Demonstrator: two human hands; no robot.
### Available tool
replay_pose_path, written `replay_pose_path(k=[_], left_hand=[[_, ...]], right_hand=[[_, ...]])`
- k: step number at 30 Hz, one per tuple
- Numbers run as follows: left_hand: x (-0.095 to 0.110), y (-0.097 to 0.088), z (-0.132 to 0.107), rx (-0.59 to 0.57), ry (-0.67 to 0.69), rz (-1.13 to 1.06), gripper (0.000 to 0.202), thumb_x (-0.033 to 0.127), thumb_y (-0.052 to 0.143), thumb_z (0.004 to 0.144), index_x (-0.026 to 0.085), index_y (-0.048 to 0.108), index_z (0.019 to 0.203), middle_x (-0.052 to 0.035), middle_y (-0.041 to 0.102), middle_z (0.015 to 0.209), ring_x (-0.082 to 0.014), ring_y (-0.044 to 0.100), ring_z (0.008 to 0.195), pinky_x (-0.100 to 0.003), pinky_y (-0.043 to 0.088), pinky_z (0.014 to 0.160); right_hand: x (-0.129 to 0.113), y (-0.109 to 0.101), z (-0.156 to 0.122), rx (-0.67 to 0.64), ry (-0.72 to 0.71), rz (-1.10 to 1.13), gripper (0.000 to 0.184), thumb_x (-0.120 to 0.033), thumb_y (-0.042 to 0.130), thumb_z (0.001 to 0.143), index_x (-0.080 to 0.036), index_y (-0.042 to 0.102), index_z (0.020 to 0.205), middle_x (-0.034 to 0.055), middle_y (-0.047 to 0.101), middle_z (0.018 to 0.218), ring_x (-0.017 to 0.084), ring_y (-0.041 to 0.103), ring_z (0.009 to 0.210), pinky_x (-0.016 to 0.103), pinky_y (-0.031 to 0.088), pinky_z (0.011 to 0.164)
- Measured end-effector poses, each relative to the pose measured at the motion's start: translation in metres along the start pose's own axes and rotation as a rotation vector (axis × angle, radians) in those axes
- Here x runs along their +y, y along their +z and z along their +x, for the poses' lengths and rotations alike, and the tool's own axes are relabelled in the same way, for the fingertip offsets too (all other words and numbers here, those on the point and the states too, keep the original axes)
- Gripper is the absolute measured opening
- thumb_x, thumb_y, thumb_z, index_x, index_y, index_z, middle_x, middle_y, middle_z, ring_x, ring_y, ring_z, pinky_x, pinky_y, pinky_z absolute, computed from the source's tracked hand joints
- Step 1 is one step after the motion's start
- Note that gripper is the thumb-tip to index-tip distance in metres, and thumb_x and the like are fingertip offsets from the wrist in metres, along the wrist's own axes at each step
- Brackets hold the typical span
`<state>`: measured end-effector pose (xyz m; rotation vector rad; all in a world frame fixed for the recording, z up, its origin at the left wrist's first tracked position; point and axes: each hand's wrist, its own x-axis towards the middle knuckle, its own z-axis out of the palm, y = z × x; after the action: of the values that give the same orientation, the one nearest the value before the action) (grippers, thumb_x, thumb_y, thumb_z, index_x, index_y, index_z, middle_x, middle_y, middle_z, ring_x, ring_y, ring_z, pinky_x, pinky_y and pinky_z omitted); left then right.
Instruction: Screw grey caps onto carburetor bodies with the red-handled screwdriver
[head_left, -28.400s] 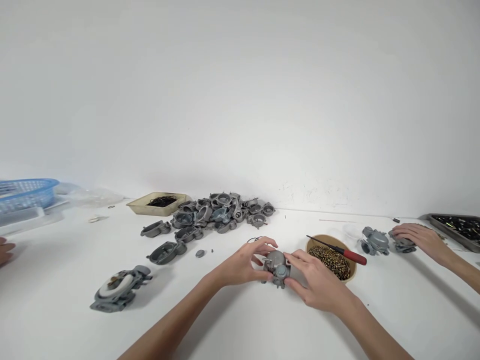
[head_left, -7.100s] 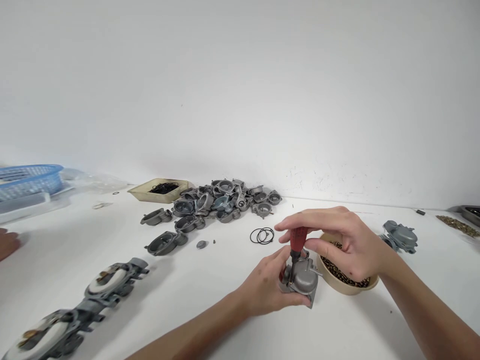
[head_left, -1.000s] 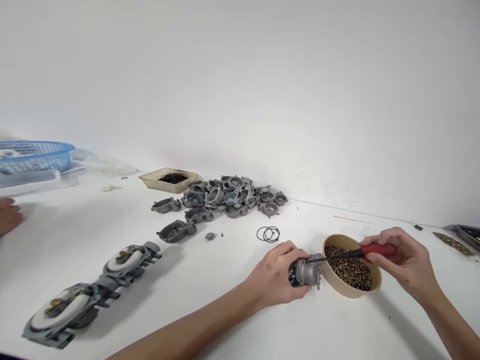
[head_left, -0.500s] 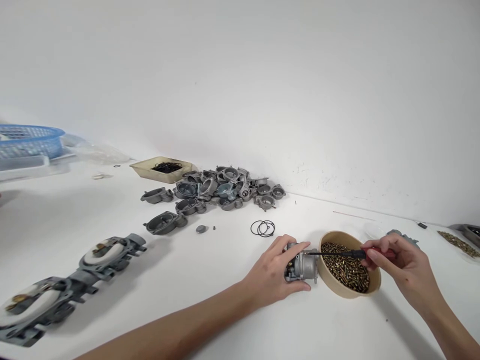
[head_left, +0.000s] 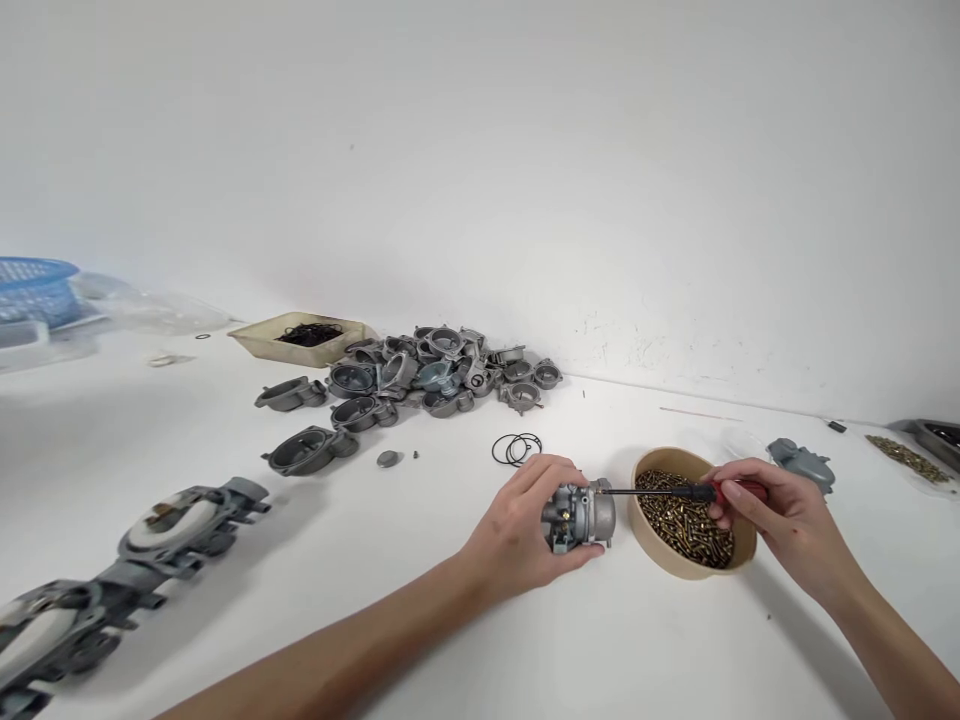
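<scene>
White tabletop [head_left: 570, 650] beneath the carburetor [head_left: 581, 522] — pale, faintly marked wall [head_left: 480, 180] behind.

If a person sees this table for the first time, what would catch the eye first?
Probably the red-handled screwdriver in the right hand, which extends above the bowl of brass-coloured screws toward the grey metal part in the left hand. Next, perhaps, the heap of grey castings near the wall.

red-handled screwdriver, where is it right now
In the head view, the red-handled screwdriver is right of centre in the right hand, its shaft crossing above the bowl of screws toward the grey metal part in the left hand.
</scene>
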<state>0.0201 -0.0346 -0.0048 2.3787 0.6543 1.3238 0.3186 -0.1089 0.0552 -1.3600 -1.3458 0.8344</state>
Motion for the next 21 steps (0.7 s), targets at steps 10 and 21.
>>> replay_pose_path(k=[10, 21], left_hand=[[0.007, -0.006, -0.001, 0.035, 0.029, -0.061, 0.042, 0.031, 0.082, 0.083, 0.022, 0.058, 0.116, -0.0131, 0.067, 0.116, -0.0283, 0.070, 0.105, -0.040, 0.067, 0.084], [0.010, -0.012, 0.003, 0.037, 0.111, 0.030, 0.042, 0.025, 0.080, 0.081, 0.023, 0.055, 0.114, -0.0138, 0.068, 0.113, -0.0305, 0.070, 0.102, -0.043, 0.065, 0.082]], right_hand=[[0.001, 0.003, -0.005, -0.014, 0.013, 0.028, 0.032, -0.051, 0.086, 0.079, -0.022, 0.081, 0.092, 0.0072, 0.075, 0.090, 0.015, 0.063, 0.058, 0.029, 0.061, 0.058], [0.007, 0.007, -0.008, 0.009, -0.047, 0.028, 0.033, -0.050, 0.086, 0.077, -0.021, 0.080, 0.091, 0.0041, 0.069, 0.069, 0.017, 0.063, 0.053, 0.028, 0.060, 0.050]])
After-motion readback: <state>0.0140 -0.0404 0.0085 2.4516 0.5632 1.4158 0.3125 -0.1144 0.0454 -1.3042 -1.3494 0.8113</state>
